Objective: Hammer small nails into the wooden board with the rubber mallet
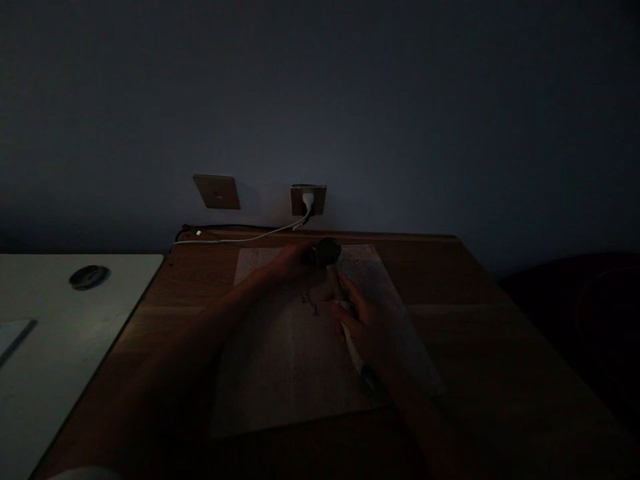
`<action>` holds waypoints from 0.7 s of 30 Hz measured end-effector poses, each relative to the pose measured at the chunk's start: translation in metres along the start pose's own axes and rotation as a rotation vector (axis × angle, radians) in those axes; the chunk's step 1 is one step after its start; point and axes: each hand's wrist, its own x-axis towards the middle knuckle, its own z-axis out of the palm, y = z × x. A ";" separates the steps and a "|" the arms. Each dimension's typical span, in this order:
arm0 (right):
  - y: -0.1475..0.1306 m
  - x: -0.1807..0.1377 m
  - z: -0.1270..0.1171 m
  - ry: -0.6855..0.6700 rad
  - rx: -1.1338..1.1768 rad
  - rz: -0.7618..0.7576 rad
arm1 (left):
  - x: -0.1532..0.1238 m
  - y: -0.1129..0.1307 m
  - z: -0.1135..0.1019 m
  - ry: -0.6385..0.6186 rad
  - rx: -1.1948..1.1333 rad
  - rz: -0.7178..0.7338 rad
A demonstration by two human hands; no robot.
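Observation:
In dim light, my right hand (364, 323) is wrapped round the handle of a hammer (336, 283). Its dark head points away from me, and the dark butt end shows below my wrist. My left hand (291, 262) is right beside the hammer head, fingers drawn together; the head and shadow hide their tips and whatever they pinch. Under both hands lies a flat, pale board (280, 373). Several small nails or screws (315, 309) are on it, between my hands; the dark hides their exact kind.
The board rests on a wooden table (465, 347) against a wall. Behind it, a white plug sits in a wall socket (295, 200), its cable (240, 239) running left along the table's back edge. A wall plate (217, 192) is further left. On the left, a white surface (45, 400) holds a dark round object (89, 277).

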 end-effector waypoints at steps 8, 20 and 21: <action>-0.001 0.000 0.001 0.010 0.029 0.041 | 0.000 0.003 -0.002 -0.010 -0.024 -0.003; 0.003 0.000 0.000 -0.004 0.025 0.036 | 0.001 0.000 -0.001 0.002 -0.018 -0.006; 0.004 0.001 0.000 -0.002 0.031 0.034 | 0.001 0.000 -0.002 -0.006 -0.022 -0.010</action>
